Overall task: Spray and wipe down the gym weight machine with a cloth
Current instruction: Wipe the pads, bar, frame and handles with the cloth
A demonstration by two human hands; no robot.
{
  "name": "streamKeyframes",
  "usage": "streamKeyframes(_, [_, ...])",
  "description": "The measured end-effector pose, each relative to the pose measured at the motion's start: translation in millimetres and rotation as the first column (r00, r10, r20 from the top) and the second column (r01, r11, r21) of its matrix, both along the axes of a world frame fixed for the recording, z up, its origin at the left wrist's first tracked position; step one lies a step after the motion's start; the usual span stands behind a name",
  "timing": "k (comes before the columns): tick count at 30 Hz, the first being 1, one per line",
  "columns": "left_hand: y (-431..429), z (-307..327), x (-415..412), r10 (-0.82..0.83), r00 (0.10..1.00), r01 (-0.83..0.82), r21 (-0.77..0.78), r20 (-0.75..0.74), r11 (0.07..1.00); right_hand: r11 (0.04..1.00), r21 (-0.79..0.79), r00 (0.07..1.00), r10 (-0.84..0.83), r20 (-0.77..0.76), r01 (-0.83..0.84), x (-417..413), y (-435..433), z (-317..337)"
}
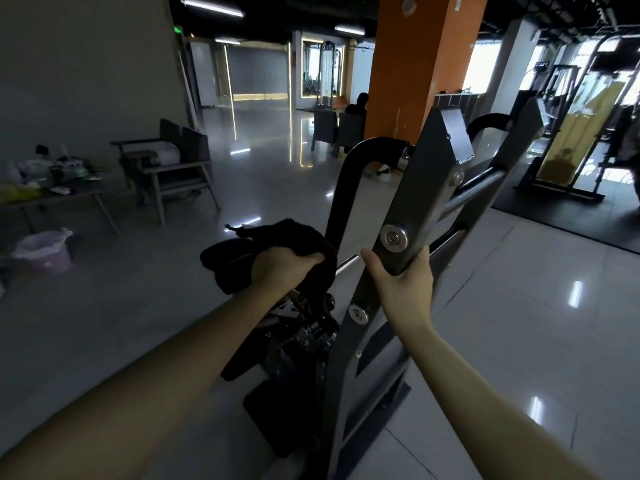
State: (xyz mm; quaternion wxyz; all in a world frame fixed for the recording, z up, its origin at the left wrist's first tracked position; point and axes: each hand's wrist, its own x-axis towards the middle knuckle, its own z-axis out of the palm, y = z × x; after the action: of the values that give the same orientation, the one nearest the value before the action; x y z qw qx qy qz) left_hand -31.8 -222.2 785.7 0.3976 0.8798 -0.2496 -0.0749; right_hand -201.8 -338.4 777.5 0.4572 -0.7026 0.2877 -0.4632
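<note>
The weight machine stands right in front of me, with a grey steel upright (420, 174) bolted by round silver caps and a curved black bar (346, 188) to its left. My left hand (280, 268) grips a bunched dark cloth (277, 237) and holds it against the lower part of the black bar. My right hand (401, 285) grips the grey upright just below the big silver cap, thumb on the left edge and fingers wrapped round the right. No spray bottle shows.
A wooden chair (173, 168) and a cluttered low table (52, 192) stand at the left, with a lined bin (45, 251) on the floor. An orange pillar (415, 64) rises behind the machine. Another machine (568, 150) stands on black matting at the right. A person sits far back.
</note>
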Motion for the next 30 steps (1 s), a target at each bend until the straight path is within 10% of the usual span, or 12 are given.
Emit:
streamKeyframes(3, [-7.7,31.0,11.1,-0.189,0.970,0.129,0.336,0.152,0.933,0.999,-0.051,1.000,0.003,0.022,-0.001,6.2,-2.4,-6.0])
streamKeyframes(7, [-30.4,29.2,6.6,-0.267,0.829,0.265,0.076,0.491,0.961,0.995,-0.095,0.999,-0.027,0.034,0.030,12.0,-6.5,-11.4])
streamKeyframes(12, [-54.5,-4.6,-8.7,-0.346,0.926,0.223,-0.519,-0.152,0.825,0.994,-0.105,0.997,-0.034,0.076,0.042,15.4,-7.5,-13.1])
streamKeyframes(20, [-49.8,2.3,25.6,-0.588,0.736,0.428,-0.443,-0.334,0.788,0.993,-0.110,0.992,-0.025,0.124,0.039,18.4,-10.8,-18.1])
streamKeyframes(30, [-76.6,-65.1,-2.3,-0.069,0.983,0.152,-0.556,0.168,0.817,0.993,-0.119,0.993,-0.012,0.120,0.026,18.4,-11.2,-19.6])
